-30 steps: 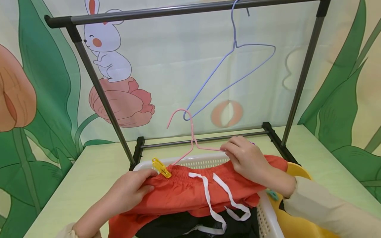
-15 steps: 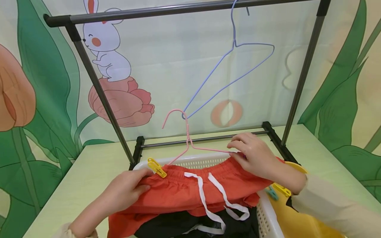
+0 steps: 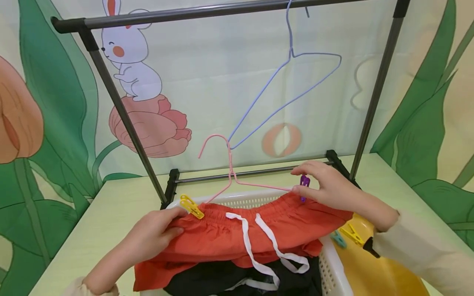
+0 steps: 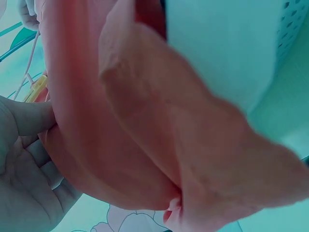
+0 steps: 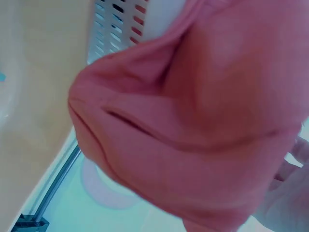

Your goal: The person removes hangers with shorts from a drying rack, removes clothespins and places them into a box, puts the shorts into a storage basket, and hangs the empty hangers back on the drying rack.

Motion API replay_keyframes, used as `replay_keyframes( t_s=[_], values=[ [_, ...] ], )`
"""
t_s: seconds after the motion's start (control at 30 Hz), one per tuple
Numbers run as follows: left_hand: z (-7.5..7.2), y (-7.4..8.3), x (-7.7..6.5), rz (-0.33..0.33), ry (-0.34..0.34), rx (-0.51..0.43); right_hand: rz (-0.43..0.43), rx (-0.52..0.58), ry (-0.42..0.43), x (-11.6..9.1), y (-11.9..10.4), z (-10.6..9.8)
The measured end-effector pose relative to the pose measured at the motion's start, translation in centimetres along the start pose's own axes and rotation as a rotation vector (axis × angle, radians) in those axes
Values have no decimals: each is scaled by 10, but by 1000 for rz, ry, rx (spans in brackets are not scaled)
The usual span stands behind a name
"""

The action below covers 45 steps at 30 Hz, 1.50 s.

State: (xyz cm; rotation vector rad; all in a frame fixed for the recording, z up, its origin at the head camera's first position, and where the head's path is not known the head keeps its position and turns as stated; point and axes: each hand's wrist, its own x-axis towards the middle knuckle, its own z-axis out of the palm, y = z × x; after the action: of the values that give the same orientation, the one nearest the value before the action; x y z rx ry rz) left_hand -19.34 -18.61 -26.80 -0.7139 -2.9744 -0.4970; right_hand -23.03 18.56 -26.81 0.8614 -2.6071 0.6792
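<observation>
Red-orange shorts (image 3: 218, 240) with a white drawstring are clipped to a pink wire hanger (image 3: 230, 164) in the head view. On the left of the waistband sits a yellow clothespin (image 3: 191, 206); on the right, a purple clothespin (image 3: 305, 187). My left hand (image 3: 153, 232) pinches the waistband's left end between thumb and fingers, beside the yellow clothespin. My right hand (image 3: 327, 185) is around the purple clothespin, index finger and thumb apart, the thumb against the waistband by the hanger's end. Its other fingers are partly hidden behind the cloth in the right wrist view.
A grey metal rack (image 3: 181, 14) stands behind, with a blue hanger (image 3: 261, 90) on its top bar. Below the shorts is a white basket (image 3: 335, 267) holding black clothing (image 3: 211, 279). To its right lies a yellow container (image 3: 381, 271) with a yellow clothespin (image 3: 352, 234) and a teal clothespin (image 3: 338, 239).
The hanger and shorts have shifted slightly left with my left hand. My right hand has moved right and its fingers have spread, so the purple clothespin now shows on the waistband.
</observation>
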Motion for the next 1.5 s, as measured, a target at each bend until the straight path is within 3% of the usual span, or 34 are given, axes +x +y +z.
replay_keyframes(
  t_s=[0.3,0.67,1.03,1.2,1.5],
  values=[
    [0,-3,1,6,1,-8,156,179,-155,4,12,-11],
    [-4,-5,-3,-23,-15,-25,163,448,-258,4,22,-11],
    [-2,-4,-1,-21,-7,-40,205,465,-242,2,21,-15],
    [-1,-8,-5,53,15,-12,239,487,-238,2,20,-14],
    [-4,-12,-7,101,32,4,268,506,-234,4,17,-12]
  ],
)
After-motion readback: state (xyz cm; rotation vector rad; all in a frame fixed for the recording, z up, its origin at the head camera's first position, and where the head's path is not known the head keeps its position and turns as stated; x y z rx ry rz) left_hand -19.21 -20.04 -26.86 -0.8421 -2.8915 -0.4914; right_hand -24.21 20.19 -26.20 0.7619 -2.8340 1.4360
